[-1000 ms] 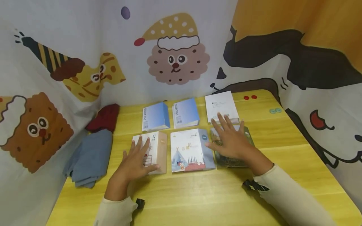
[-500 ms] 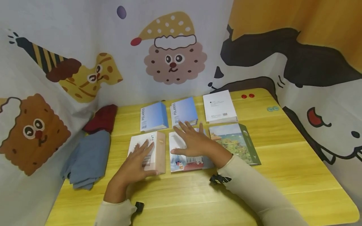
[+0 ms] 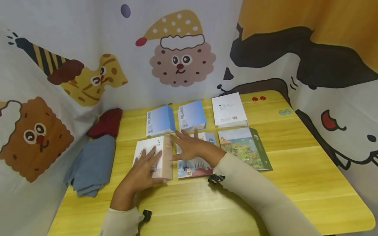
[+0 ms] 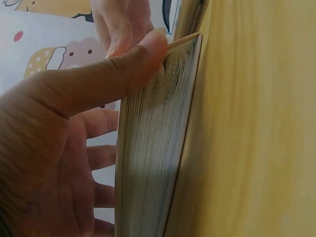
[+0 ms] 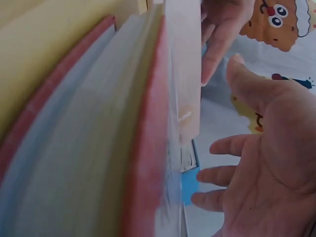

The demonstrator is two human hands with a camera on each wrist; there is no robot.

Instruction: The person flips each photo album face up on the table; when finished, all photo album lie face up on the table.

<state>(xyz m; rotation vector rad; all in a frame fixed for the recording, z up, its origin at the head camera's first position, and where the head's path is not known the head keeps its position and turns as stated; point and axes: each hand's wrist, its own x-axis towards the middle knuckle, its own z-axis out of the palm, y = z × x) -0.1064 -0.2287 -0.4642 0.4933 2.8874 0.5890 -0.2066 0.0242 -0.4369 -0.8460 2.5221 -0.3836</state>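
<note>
Folded, creased blue-grey cloth [image 3: 94,165] is slumping far left. The left hand [image 3: 143,171] is resting spread fingers on a thick white-and-pink boxy book [image 3: 167,160], not clenching. The right hand [image 3: 193,147] is hovering splayed, grip loose, over a white tent-print book [image 3: 202,164]. A flat green landscape album [image 3: 242,147] is lying right; yellow wood-grain tabletop [image 3: 189,203] is stretching past their near edges.

Blue cloth [image 3: 95,164], dark red cloth [image 3: 107,123] behind it, yellow table [image 3: 301,164], red discs [image 3: 255,99], teal discs [image 3: 282,112], cartoon-printed curtain [image 3: 183,67]
</note>
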